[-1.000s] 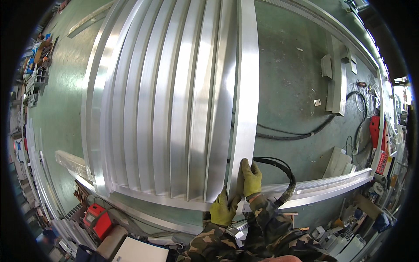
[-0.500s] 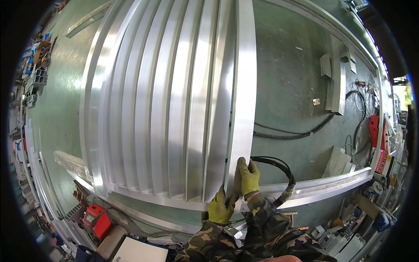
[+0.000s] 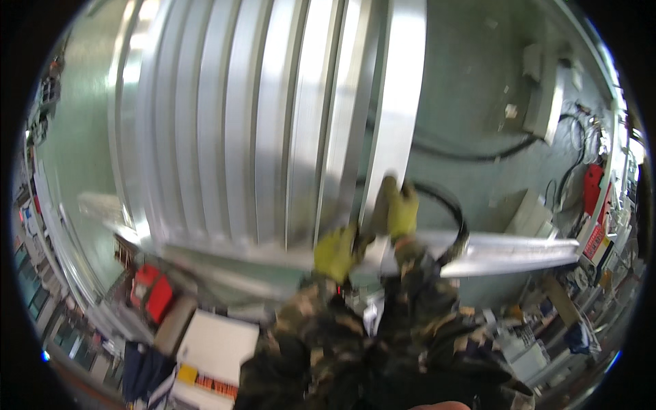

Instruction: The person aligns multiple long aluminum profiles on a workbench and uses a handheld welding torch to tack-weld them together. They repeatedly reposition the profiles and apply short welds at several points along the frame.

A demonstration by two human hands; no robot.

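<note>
Several long aluminium profiles [image 3: 260, 116] lie side by side on a green floor, running away from me. My right hand [image 3: 401, 208], in a yellow glove, grips the near end of the rightmost flat aluminium bar [image 3: 402, 96]. My left hand [image 3: 336, 253], also in a yellow glove, sits at the near end of the stack where it meets a cross rail [image 3: 509, 250]. Motion blur hides whether the left fingers close on anything. Camouflage sleeves cover both forearms.
A black cable [image 3: 452, 205] loops just right of my hands. A red toolbox [image 3: 152, 292] and a white box [image 3: 215, 345] stand at the lower left. Metal offcuts [image 3: 547, 96] and red equipment [image 3: 591, 188] lie at the right, with cluttered shelves along both sides.
The view has moved closer and blurred, so the profiles and my hands look larger. Both gloved hands stay at the near end of the rightmost bar.
</note>
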